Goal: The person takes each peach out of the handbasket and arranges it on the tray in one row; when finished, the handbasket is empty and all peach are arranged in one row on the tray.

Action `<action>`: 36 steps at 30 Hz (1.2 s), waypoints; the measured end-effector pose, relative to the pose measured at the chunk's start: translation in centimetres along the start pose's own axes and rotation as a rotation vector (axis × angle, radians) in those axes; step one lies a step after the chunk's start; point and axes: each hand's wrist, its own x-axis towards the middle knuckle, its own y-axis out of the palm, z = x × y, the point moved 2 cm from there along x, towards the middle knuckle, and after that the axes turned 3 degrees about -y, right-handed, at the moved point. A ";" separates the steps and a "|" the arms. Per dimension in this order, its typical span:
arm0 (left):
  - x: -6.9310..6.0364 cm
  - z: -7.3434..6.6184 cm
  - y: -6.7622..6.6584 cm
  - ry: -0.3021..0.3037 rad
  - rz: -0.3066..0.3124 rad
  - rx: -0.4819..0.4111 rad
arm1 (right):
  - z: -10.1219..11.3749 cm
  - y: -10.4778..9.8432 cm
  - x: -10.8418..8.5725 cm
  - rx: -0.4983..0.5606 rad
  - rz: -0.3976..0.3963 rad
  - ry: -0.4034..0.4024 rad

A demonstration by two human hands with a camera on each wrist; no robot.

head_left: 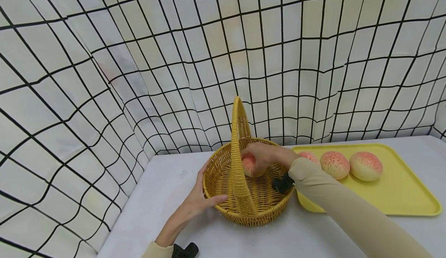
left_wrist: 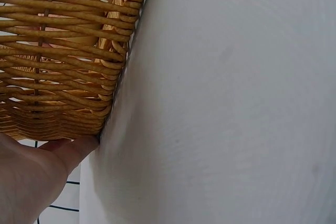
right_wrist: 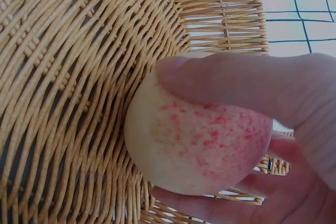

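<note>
A round wicker basket (head_left: 217,184) with a tall arched handle stands on the white table. Against its left side my left hand (head_left: 196,198) grips it, the thumb at the front near the rim and the fingers along the outer wall. In the left wrist view that hand (left_wrist: 39,174) touches the woven wall low down. My right hand (head_left: 263,155) reaches inside and holds a peach (head_left: 248,165), pale with red speckles. The right wrist view shows the thumb over this peach (right_wrist: 205,140) and fingers beneath it, close to the woven floor.
To the basket's right lies a yellow tray (head_left: 393,196) bearing three more peaches (head_left: 334,165), the leftmost partly hidden by the right sleeve (head_left: 334,196). White walls with a black grid net (head_left: 265,76) rise behind and to the left of the table (head_left: 167,184).
</note>
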 end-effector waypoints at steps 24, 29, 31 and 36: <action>0.2 0.0 0.1 0.000 0.004 -0.017 | -0.2 0.2 -1.5 0.152 -0.059 -0.030; 0.1 -0.1 0.1 0.000 -0.001 -0.005 | 0.7 -1.1 -4.2 0.165 -0.154 -0.046; 0.0 -0.1 0.1 0.001 -0.002 -0.009 | 1.0 -1.9 -5.9 0.166 -0.202 -0.046; 0.0 0.0 0.1 0.010 -0.001 -0.022 | 0.7 -3.9 -11.7 0.157 -0.334 -0.044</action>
